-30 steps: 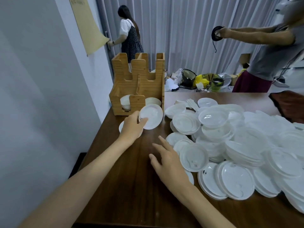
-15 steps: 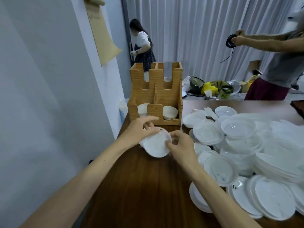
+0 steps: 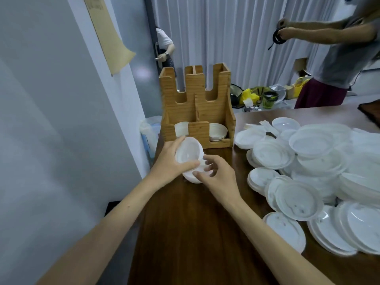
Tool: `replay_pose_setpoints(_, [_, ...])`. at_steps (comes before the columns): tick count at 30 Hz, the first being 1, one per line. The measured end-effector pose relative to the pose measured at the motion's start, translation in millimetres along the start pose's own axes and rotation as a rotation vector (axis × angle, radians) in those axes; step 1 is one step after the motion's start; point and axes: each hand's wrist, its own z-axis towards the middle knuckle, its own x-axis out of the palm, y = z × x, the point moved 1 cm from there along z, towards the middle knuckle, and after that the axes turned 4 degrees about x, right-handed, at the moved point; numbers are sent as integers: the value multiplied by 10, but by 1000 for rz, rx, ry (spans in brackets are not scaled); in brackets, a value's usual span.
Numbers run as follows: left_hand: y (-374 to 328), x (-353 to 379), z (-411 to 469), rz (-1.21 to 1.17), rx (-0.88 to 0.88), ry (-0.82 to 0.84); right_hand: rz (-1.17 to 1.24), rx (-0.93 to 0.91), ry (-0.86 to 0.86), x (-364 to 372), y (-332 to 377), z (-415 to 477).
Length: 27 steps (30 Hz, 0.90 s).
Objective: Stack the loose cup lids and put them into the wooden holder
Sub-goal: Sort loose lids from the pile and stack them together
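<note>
The left hand grips the upper lid tilted on edge, thumb across its near face and fingers curled behind it. The right hand is half curled, and its thumb and fingertips appear to pinch the rim of the lower lid. That lid lies just beneath the left thumb, low over the table, though motion blur softens this contact.

The step in hand looks like nesting the two lids. To do it well, both should face the same way, rims lined up between the two thumbs, then be pressed lightly until one seats in the other. Thin plastic will probably flex, so a hard squeeze could warp it.

The wooden holder stands just beyond the left fingertips, with lids already in its front slots. The pile of loose lids lies well to the outside of the right hand.
</note>
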Motion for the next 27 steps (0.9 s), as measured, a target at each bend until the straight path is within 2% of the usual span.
replay_pose_setpoints(3, [107,-42,40,117,65,85,-151,50,-94,-9,-74,-13])
replay_pose_setpoints(6, [77,39,76,167,86,164,-139,69,-35,51,-106,-6])
replay_pose_setpoints(11, [-31,210,127,333,125,129,-87,52,-56,193,-164,65])
replay_pose_setpoints(15, [-32,258,140,361,121,178,-44,26,-60,219,-215,84])
replay_pose_setpoints(20, [-36,263,126,394,85,156,-34,16,-58,225,-247,102])
replay_pose_setpoints(24, [-101,269,122,538,62,92,-44,-14,-71,244,-242,111])
replay_pose_setpoints(27, [-97,300,156,568,11,115,-25,-34,-69,237,-254,122])
